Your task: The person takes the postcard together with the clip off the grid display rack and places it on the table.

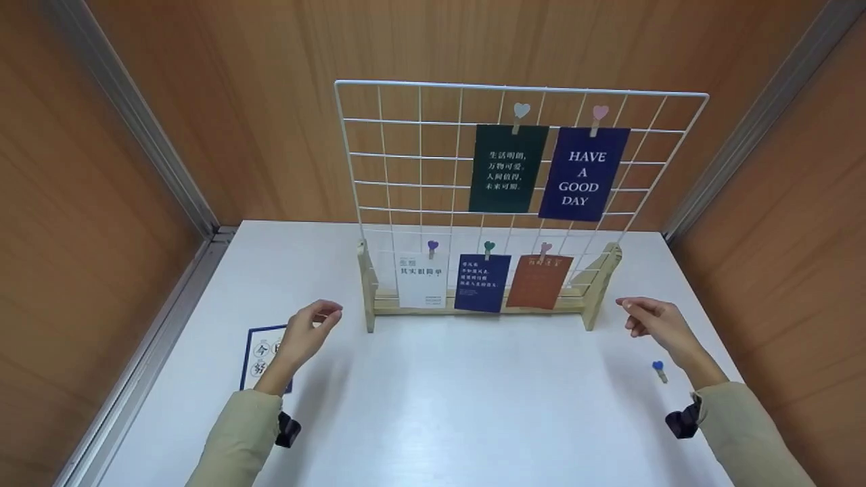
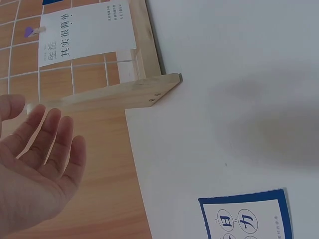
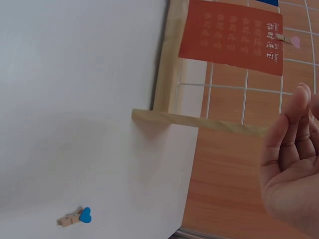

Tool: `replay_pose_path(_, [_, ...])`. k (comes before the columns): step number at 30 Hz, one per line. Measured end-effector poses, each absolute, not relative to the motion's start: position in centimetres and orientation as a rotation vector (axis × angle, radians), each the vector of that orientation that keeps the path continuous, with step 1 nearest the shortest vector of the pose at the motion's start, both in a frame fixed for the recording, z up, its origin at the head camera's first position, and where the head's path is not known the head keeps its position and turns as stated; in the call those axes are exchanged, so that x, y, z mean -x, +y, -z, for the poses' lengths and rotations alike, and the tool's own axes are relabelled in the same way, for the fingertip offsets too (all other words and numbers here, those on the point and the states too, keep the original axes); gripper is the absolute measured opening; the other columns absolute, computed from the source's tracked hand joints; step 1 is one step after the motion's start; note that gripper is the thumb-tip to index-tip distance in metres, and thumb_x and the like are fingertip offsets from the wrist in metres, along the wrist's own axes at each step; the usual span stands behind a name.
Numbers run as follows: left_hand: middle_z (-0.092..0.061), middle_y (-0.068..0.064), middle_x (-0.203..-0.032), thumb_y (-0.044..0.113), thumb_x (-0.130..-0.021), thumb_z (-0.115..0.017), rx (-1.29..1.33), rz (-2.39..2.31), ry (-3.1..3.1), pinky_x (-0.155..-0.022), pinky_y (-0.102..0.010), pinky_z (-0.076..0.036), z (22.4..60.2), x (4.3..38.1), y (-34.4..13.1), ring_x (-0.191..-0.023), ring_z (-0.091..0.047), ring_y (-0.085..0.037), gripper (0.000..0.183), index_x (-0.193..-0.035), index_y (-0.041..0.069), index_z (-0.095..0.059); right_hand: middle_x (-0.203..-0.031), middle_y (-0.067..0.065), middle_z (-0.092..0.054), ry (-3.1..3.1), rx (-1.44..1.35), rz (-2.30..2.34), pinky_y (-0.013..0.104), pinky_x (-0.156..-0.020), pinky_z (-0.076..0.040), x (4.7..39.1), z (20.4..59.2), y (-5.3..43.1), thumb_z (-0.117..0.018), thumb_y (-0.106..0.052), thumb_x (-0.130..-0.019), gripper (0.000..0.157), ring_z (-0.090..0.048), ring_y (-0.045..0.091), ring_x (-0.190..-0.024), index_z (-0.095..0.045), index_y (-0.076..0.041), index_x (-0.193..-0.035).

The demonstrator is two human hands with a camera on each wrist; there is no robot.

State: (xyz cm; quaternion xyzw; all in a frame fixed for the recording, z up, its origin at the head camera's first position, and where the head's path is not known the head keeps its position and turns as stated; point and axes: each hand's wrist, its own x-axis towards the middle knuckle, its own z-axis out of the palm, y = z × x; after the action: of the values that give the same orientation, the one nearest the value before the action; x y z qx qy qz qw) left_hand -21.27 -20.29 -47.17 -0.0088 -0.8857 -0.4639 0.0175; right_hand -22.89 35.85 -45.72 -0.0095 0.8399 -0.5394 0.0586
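My left hand hovers left of the grid stand, above a blue-edged white card that it partly covers in the head view. In the left wrist view the fingers are loosely bent and hold nothing. On the other side my right hand is held just beyond the stand's right foot, empty, its fingers slightly curled. Below it a small wooden clothespin with a blue heart lies on the table. A white wire grid stands upright between the hands in a wooden base.
Heart clothespins hold a dark green card and a navy card high on the grid's right. Lower hang a white card, a blue card and an orange-red card. Wooden panels enclose the white table.
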Motion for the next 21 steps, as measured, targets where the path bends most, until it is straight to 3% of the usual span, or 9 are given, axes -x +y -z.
replay_pose_path(21, [-0.059, -0.007, -0.097, 0.017, -0.088, -0.054, 0.175, 1.487, -2.726, -0.078, -0.038, -0.043, 45.8, 22.5, -16.7, -0.091, -0.053, -0.022, 0.022, -0.103, 0.002, -0.059, -0.071, 0.006, -0.056, 2.487, 0.071, 1.659, 0.024, -0.062, -0.049, 24.0, 45.7, 32.8, -0.052, -0.029, -0.089, 0.045, -0.055, 0.014, -0.061, -0.052, 0.009, -0.114])
